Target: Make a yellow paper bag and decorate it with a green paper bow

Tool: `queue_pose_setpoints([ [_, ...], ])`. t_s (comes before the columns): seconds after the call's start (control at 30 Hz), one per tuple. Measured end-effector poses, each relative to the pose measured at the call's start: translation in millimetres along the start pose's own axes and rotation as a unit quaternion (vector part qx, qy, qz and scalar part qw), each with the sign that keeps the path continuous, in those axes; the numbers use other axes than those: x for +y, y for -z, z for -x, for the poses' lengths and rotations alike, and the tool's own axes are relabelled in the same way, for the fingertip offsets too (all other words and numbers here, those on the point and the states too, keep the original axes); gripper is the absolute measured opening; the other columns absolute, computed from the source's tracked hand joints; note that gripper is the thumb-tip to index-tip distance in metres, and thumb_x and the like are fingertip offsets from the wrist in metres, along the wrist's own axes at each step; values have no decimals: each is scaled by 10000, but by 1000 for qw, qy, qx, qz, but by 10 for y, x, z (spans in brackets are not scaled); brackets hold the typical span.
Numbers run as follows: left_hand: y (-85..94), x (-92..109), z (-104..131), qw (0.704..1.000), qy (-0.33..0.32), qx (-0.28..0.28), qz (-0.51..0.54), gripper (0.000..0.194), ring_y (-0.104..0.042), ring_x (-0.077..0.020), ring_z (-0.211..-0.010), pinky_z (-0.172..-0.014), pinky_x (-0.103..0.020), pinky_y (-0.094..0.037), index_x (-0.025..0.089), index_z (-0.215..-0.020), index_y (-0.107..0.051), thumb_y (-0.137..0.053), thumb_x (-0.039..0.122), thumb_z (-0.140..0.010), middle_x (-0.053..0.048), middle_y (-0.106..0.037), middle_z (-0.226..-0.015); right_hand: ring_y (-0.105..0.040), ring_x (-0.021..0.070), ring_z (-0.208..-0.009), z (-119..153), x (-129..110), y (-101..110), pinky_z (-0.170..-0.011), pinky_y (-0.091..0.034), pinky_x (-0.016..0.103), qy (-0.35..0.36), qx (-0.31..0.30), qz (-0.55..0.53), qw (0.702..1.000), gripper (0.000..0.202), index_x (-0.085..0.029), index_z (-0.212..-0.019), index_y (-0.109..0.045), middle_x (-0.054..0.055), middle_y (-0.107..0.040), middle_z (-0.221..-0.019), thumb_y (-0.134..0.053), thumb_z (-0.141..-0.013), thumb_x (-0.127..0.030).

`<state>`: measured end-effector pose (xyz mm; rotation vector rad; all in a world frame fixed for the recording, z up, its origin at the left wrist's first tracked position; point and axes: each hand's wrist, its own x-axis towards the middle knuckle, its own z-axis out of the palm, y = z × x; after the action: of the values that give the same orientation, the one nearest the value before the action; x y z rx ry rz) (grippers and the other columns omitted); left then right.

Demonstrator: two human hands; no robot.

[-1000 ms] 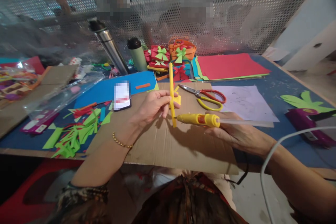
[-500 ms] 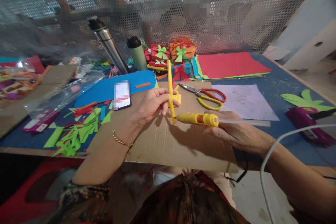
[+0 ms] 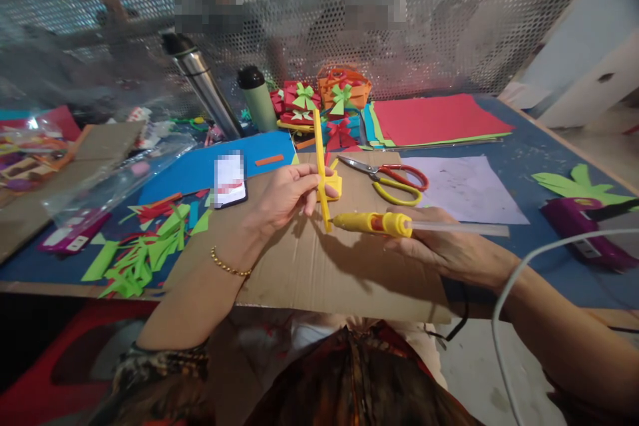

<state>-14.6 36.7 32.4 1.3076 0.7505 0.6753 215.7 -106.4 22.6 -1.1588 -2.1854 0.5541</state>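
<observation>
Left hand [image 3: 291, 194]: pinching yellow strip [image 3: 320, 153]
Right hand [image 3: 444, 246]: grasping glue gun [image 3: 372, 223] — nozzle by strip
Bottles [image 3: 257, 100]: capped — contents hidden

- Yellow paper strip [image 3: 318, 136], matched by a yellow glue gun [image 3: 357, 223] with an orange patch;
- Scissors [image 3: 372, 172] with one red handle, one yellow;
- Light-green bows [image 3: 304, 96] against red and orange; a red bow [image 3: 340, 133] against blue;
- Stacked sheets [image 3: 439, 121], red over green and blue; a pale lilac sheet [image 3: 464, 190]; tan cardboard [image 3: 309, 273] on a blue tabletop [image 3: 539, 180];
- Silver flask [image 3: 207, 90], black-topped; gold beaded bracelet [image 3: 229, 268]; sleeve [image 3: 160, 366] in mottled dark brown.
</observation>
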Motion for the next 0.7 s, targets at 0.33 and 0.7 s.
queue_pose_setpoints([
  [0.33, 65, 41, -20, 1000, -13, 7, 1, 201, -509, -34, -325, -459, -169, -443, 47, -1039, -712, -556, 93, -920, -91, -785, -714, -675, 186, -787, 12, -31, 36, -704, -512, 297, 33, -13, 15, 999, 469, -207, -965, -711, 59, -740, -913, -378, -1124, -496],
  [0.7, 25, 6, -14, 999, -16, 15, -26, 203, -497, -44, -345, -557, -210, -519, 63, -1030, -731, -592, 121, -894, -64, -767, -680, -606, 158, -608, -13, -77, 37, -554, -455, 277, 109, 96, 91, 985, 499, -220, -834, -616, 15, -669, -726, -345, -1123, -524],
])
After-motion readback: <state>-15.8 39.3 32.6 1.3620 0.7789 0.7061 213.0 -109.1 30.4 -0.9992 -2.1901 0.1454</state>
